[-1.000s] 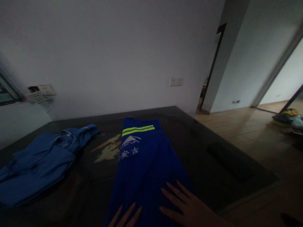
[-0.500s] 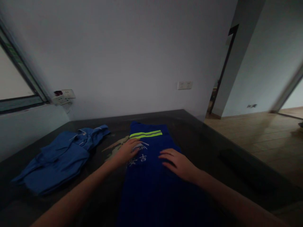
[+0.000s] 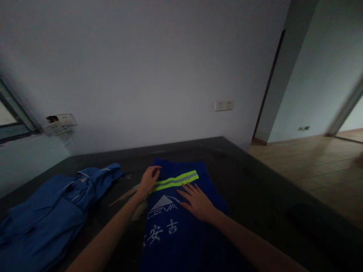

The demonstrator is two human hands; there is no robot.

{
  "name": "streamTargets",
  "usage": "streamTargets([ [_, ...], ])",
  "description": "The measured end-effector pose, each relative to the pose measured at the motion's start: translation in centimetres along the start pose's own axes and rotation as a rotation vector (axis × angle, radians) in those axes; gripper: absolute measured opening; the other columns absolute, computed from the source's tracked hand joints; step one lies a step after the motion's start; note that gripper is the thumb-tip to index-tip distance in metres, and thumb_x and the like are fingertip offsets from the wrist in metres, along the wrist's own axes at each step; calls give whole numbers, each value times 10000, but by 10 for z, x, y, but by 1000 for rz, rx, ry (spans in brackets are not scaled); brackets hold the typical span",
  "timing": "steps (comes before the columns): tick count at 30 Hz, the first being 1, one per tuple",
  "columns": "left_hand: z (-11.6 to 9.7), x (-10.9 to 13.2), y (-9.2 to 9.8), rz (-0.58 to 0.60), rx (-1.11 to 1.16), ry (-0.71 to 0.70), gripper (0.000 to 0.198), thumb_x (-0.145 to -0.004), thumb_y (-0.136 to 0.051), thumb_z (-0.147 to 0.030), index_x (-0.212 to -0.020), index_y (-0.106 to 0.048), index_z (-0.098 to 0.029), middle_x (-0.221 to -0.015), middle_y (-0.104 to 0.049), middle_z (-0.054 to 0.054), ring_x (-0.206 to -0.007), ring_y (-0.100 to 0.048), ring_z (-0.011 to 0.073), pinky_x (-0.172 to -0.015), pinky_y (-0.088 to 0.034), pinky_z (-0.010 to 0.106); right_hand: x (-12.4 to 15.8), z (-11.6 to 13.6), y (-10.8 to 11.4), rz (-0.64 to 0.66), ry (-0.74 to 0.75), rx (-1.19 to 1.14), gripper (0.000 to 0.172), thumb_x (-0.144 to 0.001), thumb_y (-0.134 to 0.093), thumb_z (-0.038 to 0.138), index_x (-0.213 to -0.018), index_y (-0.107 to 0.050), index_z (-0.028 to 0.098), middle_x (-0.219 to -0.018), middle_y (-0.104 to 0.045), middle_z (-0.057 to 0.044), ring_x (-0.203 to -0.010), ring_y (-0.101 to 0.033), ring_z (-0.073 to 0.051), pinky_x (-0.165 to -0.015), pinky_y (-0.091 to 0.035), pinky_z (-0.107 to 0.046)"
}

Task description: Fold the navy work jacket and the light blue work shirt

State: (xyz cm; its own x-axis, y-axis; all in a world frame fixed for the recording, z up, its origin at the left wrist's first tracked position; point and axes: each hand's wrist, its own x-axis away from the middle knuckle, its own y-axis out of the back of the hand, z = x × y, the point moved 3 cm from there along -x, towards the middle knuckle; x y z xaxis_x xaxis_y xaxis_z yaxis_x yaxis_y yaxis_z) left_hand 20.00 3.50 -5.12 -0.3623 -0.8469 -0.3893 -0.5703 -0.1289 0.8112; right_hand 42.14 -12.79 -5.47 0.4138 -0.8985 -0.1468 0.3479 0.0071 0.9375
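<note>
A folded deep-blue work garment (image 3: 187, 238) lies lengthwise on a dark tabletop, with a yellow-green and grey reflective stripe (image 3: 176, 181), white CEVA lettering and white characters. At its upper left edge is my left hand (image 3: 148, 181), fingers curled in with thumb and forefinger close together at the cloth. My right hand (image 3: 197, 201) rests flat on the garment just below the stripe, fingers spread. The garment's near end fades into shadow.
A lighter blue shirt (image 3: 53, 211) with white piping lies rumpled on the left of the dark table (image 3: 241, 170). Behind stands a pale wall with a socket plate (image 3: 224, 105) and a loose socket (image 3: 61, 124). A dark object (image 3: 306, 223) sits at the right.
My left hand has moved up from the lettering to the garment's upper left edge, uncovering the logo. My right hand has shifted up and left toward the stripe. The view has shifted slightly.
</note>
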Motion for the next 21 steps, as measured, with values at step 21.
streamTargets([
  [21,46,-107,-28,329,-13,9,161,-771,-519,-351,-825,-615,-234,-807,-679,1,-806,-626,204,-811,-461,295,-1,0,9,-5,-24,-107,550,-942,-296,565,-1425,-360,312,-1527,-280,-57,-1411,-193,-273,-1134,-137,-531],
])
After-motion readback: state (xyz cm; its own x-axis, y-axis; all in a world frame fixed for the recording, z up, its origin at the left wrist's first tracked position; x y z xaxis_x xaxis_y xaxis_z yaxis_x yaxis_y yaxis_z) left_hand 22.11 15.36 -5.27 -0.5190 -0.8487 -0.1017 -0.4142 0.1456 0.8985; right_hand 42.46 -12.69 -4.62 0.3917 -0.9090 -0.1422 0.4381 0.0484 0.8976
